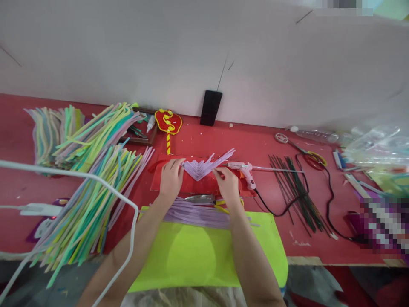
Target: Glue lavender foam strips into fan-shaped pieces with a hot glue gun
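A V-shaped weave of lilac pipe cleaners lies over a red sheet in front of me. My left hand pinches its left edge between thumb and forefinger. At its right side, my right hand has its fingers closed on the lilac strips. A pink glue gun rests just behind and to the right of my right hand. Below my hands, scissors lie above a bundle of loose lilac pipe cleaners on a yellow-green mat. The scissors' yellow handles are partly hidden by my right wrist.
Multicoloured pipe cleaners spread across the left. A white tube frame crosses the near left. At the back stand a red and yellow fan ornament and a phone. Dark stems, a black cord and more scissors lie right.
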`<state>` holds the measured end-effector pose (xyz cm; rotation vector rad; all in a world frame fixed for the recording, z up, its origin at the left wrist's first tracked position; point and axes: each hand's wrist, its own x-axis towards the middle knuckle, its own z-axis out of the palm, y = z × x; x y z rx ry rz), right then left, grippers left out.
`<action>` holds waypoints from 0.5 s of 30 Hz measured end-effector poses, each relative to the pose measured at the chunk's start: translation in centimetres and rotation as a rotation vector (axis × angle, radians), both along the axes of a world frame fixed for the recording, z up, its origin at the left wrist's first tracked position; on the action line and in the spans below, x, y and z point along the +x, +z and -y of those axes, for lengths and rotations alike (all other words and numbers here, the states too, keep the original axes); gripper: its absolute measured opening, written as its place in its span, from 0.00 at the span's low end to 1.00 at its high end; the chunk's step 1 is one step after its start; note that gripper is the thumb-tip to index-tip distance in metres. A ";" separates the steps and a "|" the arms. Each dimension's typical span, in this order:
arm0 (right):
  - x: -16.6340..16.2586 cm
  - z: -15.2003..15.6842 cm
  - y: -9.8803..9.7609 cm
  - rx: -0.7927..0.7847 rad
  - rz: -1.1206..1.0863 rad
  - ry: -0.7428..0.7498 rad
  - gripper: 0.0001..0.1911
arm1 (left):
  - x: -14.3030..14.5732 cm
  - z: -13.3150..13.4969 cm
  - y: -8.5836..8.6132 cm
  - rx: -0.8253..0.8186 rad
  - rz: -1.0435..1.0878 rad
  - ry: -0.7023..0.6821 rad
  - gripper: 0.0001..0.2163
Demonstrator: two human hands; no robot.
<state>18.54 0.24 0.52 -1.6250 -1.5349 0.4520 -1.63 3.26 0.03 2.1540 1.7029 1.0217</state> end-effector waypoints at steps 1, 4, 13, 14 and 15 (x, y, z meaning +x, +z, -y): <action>0.6 0.0 0.0 -0.012 -0.003 -0.010 0.14 | -0.1 0.0 0.1 -0.011 0.017 0.027 0.13; 2.1 0.1 -0.4 -0.045 -0.018 -0.051 0.16 | -0.4 -0.2 0.1 -0.045 0.092 0.094 0.12; 3.2 0.0 -1.4 -0.103 -0.070 -0.086 0.17 | -0.9 -0.9 -0.8 -0.067 0.250 0.113 0.09; 3.2 0.0 -1.5 -0.109 -0.071 -0.085 0.16 | -0.9 -0.9 -0.9 -0.081 0.274 0.114 0.09; 3.2 -0.1 -1.6 -0.114 -0.072 -0.083 0.16 | -0.9 -1.0 -1.1 -0.101 0.304 0.118 0.09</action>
